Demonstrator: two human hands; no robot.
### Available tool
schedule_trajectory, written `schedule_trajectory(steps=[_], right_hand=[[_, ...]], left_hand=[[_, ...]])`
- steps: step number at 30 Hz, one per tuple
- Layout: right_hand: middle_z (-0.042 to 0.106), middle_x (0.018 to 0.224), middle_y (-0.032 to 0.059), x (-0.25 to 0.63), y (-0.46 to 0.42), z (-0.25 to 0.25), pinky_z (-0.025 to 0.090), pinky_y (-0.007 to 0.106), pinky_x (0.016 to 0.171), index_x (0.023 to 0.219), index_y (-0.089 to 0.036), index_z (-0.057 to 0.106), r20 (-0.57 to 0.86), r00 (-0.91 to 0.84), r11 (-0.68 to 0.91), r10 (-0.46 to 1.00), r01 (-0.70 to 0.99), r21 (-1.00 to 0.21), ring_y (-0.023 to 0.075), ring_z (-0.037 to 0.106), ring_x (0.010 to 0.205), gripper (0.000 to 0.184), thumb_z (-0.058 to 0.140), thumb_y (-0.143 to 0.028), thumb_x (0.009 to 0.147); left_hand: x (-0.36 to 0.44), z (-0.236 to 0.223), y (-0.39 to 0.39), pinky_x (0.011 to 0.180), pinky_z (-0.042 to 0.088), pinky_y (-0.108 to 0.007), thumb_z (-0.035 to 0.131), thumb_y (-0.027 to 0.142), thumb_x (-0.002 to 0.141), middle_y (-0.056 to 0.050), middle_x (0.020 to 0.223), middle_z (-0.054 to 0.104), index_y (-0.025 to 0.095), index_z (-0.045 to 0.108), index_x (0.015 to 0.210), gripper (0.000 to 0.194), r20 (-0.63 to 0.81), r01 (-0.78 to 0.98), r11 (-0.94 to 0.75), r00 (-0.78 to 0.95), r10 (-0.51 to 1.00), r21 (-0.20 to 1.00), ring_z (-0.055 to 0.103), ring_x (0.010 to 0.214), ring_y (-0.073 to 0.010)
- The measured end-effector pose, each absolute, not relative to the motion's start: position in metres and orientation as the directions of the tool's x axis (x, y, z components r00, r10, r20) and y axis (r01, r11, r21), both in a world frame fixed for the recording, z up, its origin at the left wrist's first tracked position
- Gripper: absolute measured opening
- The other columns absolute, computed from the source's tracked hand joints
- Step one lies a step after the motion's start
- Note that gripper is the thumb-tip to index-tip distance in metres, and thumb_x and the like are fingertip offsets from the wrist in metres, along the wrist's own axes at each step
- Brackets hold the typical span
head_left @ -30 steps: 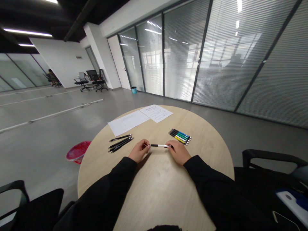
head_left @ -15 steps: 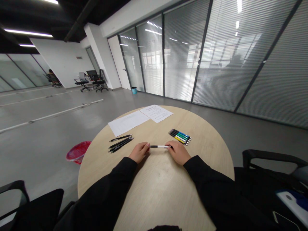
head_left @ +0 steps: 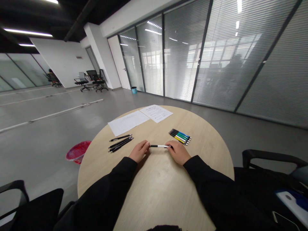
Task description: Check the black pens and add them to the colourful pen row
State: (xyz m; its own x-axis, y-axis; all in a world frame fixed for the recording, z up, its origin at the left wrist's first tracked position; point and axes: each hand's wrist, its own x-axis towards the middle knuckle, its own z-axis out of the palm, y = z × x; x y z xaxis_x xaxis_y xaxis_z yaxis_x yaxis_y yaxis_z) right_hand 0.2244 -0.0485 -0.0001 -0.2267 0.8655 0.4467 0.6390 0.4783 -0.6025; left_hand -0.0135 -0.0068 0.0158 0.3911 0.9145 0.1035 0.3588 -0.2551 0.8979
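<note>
A black-and-white pen (head_left: 160,146) lies level across the middle of the round wooden table (head_left: 158,189), between my hands. My left hand (head_left: 139,151) pinches its left end. My right hand (head_left: 178,152) has its fingers on the right end, which they partly hide. Both of my sleeves are black. To the left of my left hand lie several black pens (head_left: 121,144), with one more black pen (head_left: 120,138) just beyond them. Past my right hand sits a tight row of several coloured pens (head_left: 180,137).
Two white printed sheets (head_left: 128,123) (head_left: 156,113) lie at the table's far side. A red basket (head_left: 78,151) stands on the floor beyond the left edge. Black chair arms flank me. A seated person (head_left: 51,78) and office chairs (head_left: 91,80) are far back.
Both hands and the pen stay almost in place, with only a slight shift of the pen toward level.
</note>
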Motion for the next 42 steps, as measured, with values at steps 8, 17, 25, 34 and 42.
schedule_trajectory(steps=[8,17,25,34,42], right_hand=[[0.067,0.092,0.0056,0.224,-0.048,-0.002,0.043,0.031,0.082,0.093,-0.017,0.065,0.451,-0.228,0.483,0.863,0.633,-0.605,0.0185,0.059,0.087,0.013,0.054,-0.012,0.088],[0.067,0.091,0.0047,0.225,-0.048,-0.002,0.043,0.031,0.081,0.092,-0.017,0.065,0.454,-0.23,0.486,0.861,0.636,-0.599,0.0182,0.059,0.087,0.013,0.054,-0.011,0.088],[0.067,0.092,0.005,0.224,-0.048,-0.003,0.042,0.031,0.082,0.092,-0.018,0.065,0.448,-0.225,0.479,0.865,0.636,-0.605,0.0184,0.059,0.087,0.013,0.054,-0.011,0.087],[0.067,0.091,0.0046,0.224,-0.048,-0.003,0.042,0.031,0.08,0.091,-0.018,0.064,0.453,-0.227,0.484,0.862,0.633,-0.604,0.0181,0.058,0.086,0.014,0.054,-0.01,0.087],[0.067,0.091,0.0055,0.224,-0.05,-0.001,0.043,0.032,0.081,0.092,-0.017,0.064,0.457,-0.225,0.487,0.861,0.625,-0.61,0.0184,0.058,0.086,0.014,0.053,-0.011,0.087]], left_hand=[[-0.016,0.018,-0.006,0.053,0.032,-0.025,0.043,0.054,0.089,0.004,0.052,0.045,0.018,0.048,0.062,0.045,0.098,0.463,-0.307,0.422,0.901,0.832,0.04,0.051,-0.0113],[-0.017,0.006,-0.002,0.054,0.035,-0.022,0.063,0.042,0.08,0.005,0.067,0.048,0.018,0.049,0.085,0.028,0.177,0.265,-0.331,0.474,0.863,0.906,0.044,0.057,-0.0098],[-0.016,0.017,-0.008,0.054,0.031,-0.026,0.037,0.053,0.092,0.003,0.053,0.046,0.018,0.05,0.061,0.049,0.122,0.507,-0.338,0.412,0.903,0.793,0.041,0.052,-0.012],[-0.019,0.007,-0.003,0.056,0.035,-0.024,0.054,0.046,0.085,0.004,0.059,0.048,0.018,0.051,0.075,0.03,0.13,0.338,-0.322,0.485,0.865,0.884,0.043,0.055,-0.0116],[-0.016,0.015,-0.007,0.055,0.036,-0.025,0.046,0.051,0.088,0.003,0.058,0.048,0.018,0.053,0.071,0.038,0.109,0.391,-0.284,0.414,0.904,0.876,0.044,0.054,-0.0117]])
